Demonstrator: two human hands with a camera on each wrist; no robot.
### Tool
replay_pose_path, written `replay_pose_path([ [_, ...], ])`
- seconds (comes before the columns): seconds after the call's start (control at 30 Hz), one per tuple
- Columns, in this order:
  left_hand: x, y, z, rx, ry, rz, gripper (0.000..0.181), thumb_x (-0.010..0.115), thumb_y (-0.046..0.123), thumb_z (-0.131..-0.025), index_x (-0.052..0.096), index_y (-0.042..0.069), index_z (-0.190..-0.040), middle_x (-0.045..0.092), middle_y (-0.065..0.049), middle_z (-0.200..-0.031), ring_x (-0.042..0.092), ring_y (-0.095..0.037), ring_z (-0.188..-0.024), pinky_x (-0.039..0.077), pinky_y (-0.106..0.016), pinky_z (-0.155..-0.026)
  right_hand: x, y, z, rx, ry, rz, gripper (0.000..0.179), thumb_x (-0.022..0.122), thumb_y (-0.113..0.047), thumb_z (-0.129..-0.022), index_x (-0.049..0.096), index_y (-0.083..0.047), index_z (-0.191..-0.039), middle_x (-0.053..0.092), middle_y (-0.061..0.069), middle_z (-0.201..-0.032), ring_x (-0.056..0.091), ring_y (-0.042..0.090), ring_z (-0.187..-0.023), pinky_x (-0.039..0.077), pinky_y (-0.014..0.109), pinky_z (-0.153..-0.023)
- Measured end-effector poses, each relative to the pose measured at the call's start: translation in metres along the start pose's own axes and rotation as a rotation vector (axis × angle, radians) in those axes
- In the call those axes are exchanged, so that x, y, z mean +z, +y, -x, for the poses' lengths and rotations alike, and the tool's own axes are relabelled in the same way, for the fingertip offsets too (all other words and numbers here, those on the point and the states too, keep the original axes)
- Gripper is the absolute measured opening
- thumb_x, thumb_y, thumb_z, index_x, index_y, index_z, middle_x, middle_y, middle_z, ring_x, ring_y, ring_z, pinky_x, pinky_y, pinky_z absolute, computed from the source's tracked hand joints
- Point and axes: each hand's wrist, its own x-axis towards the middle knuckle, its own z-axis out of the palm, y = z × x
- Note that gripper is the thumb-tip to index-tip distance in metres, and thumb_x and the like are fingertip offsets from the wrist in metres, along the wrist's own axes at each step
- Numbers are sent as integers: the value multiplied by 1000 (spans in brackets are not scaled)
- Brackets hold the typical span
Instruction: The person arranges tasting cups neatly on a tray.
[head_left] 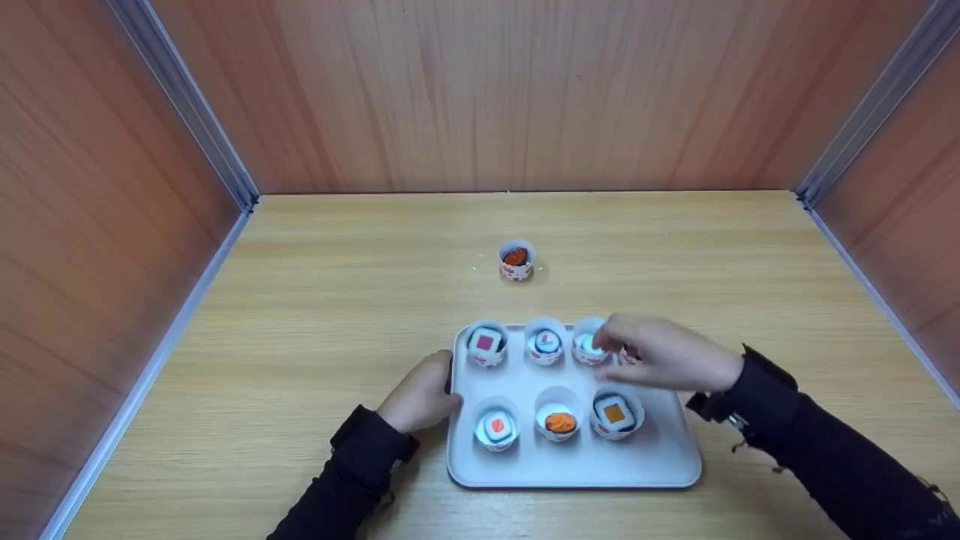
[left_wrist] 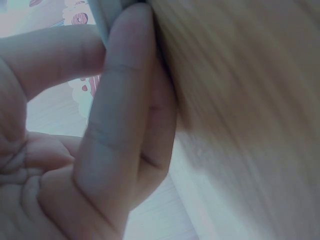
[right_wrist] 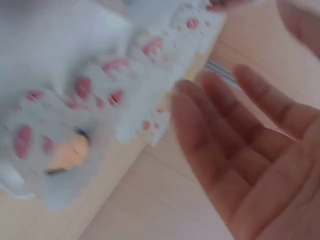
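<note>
A white tray [head_left: 577,474] lies on the table with several small paper cups on it, each with a sushi-like piece inside. My left hand [head_left: 420,395] pinches the tray's left rim, thumb on top; the left wrist view shows its fingers [left_wrist: 117,95] against the edge. Over the back right of the tray hovers my right hand [head_left: 656,352], loosely bent and holding nothing in the right wrist view. It is beside a back-row cup [head_left: 590,352] and partly hides another cup [head_left: 630,358]. The front row has a cup with an orange-topped piece [head_left: 560,422].
Behind the tray, a single cup [head_left: 517,262] with a dark red-orange filling stands on the wooden table [head_left: 337,300], with small white crumbs around it. Wood panels [head_left: 480,97] close off the back and both sides.
</note>
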Motion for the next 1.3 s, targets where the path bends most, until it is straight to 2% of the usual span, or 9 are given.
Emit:
replay_pose_path([
  [0.13, 0, 1, -1, -3, -2, 0, 53, 61, -9, -81, 49, -9, -132, 59, -23, -124, 56, -30, -116, 45, -47, -106, -18, 2, -21, -25, 164, -50, 18, 67, -27, -92, 67, -13, -103, 68, -2, -96, 63, 11, -86, 56, 27, -72],
  [0.3, 0, 1, 0, -4, -1, 5, 53, 61, -9, -81, 49, -9, -132, 59, -23, -124, 56, -30, -116, 45, -47, -106, -33, 5, -56, -45, 329, -110, 10, 65, -17, -93, 68, -9, -98, 68, 2, -91, 62, 12, -84, 56, 28, -72],
  [0.57, 0, -1, 1, 6, 2, 12, 53, 61, -10, -80, 49, -9, -131, 58, -24, -124, 56, -31, -116, 45, -48, -106, -37, 4, -110, -19, 423, -116, 12, 62, -16, -95, 68, -6, -97, 66, 7, -92, 61, 17, -83, 53, 31, -73],
  [0.73, 0, 0, 1, 16, 18, -7, 52, 61, -10, -79, 50, -9, -130, 59, -23, -123, 56, -31, -115, 45, -48, -106, -33, 11, -144, 12, 462, -95, 15, 61, -16, -95, 68, -4, -97, 66, 11, -94, 62, 21, -85, 53, 33, -73],
  [0.93, 1, 1, 2, 61, 37, -55, 50, 61, -9, -76, 53, -10, -125, 60, -23, -117, 56, -30, -108, 47, -47, -102, -26, 22, -173, 119, 432, -91, 20, 61, -22, -96, 66, -5, -106, 63, 12, -108, 60, 28, -103, 55, 40, -87],
  [1.07, 2, 3, 1, 49, 25, -49, 51, 61, -10, -77, 52, -10, -127, 60, -23, -120, 57, -30, -111, 46, -47, -104, -22, 29, -184, 203, 359, -93, 36, 63, -27, -95, 60, -8, -124, 56, 11, -130, 55, 30, -121, 49, 43, -102],
  [1.2, 3, 6, 2, 28, 14, -34, 52, 60, -11, -79, 51, -9, -130, 59, -23, -123, 56, -30, -114, 45, -47, -106, -16, 38, -190, 273, 221, -41, 63, 68, -34, -91, 43, -15, -146, 32, 12, -157, 36, 33, -141, 35, 49, -115],
  [1.3, 4, 7, 2, 29, 12, -28, 53, 60, -10, -79, 50, -8, -131, 59, -23, -123, 56, -30, -114, 45, -47, -106, -12, 43, -191, 324, 126, 11, 81, 72, -37, -87, 30, -22, -154, 12, 13, -164, 17, 36, -150, 25, 57, -118],
])
